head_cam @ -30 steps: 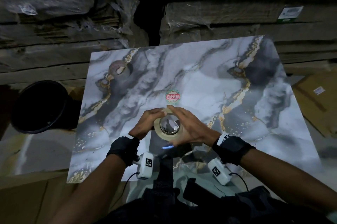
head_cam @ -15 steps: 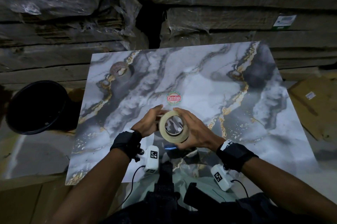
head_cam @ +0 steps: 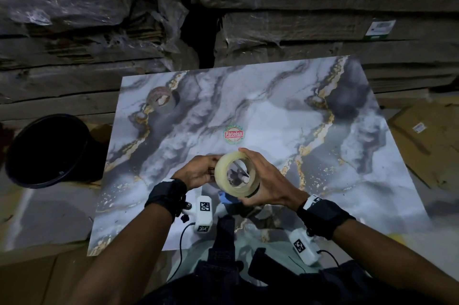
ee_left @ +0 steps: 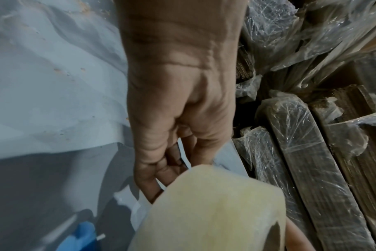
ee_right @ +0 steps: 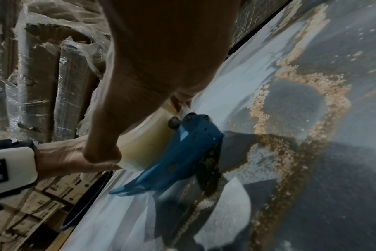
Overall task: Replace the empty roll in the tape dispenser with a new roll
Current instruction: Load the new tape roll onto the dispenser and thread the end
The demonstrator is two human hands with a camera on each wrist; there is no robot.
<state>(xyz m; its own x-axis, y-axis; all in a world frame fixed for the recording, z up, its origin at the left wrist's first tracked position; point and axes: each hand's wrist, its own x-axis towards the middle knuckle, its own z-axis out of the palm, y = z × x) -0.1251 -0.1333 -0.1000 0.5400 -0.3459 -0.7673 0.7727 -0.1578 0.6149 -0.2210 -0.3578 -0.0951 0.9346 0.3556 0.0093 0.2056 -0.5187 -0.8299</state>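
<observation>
A new yellowish tape roll point(head_cam: 221, 179) is held up on edge above the near middle of the marble tile point(head_cam: 323, 155). My right hand point(head_cam: 267, 180) grips it from the right, fingers over the top and thumb underneath. At the roll's left rim my left hand point(head_cam: 198, 171) pinches with curled fingers point(ee_left: 152, 169). The left wrist view shows the roll point(ee_left: 215, 212) close up. The blue tape dispenser point(ee_right: 182, 149) lies on the tile just under the roll point(ee_right: 144, 144); only a blue tip point(head_cam: 227, 199) shows in the head view. An empty brown roll core point(head_cam: 160, 97) stands at the tile's far left.
A black bucket point(head_cam: 47, 150) sits on the floor left of the tile. Plastic-wrapped cardboard stacks point(head_cam: 298, 31) wall off the far side. Flat cardboard point(head_cam: 427, 135) lies to the right. A round red and green sticker point(head_cam: 233, 134) marks the tile's centre.
The roll has risen off the dispenser and tipped further up on edge. My right hand shifted from over the roll to its right side; my left stays at the left rim.
</observation>
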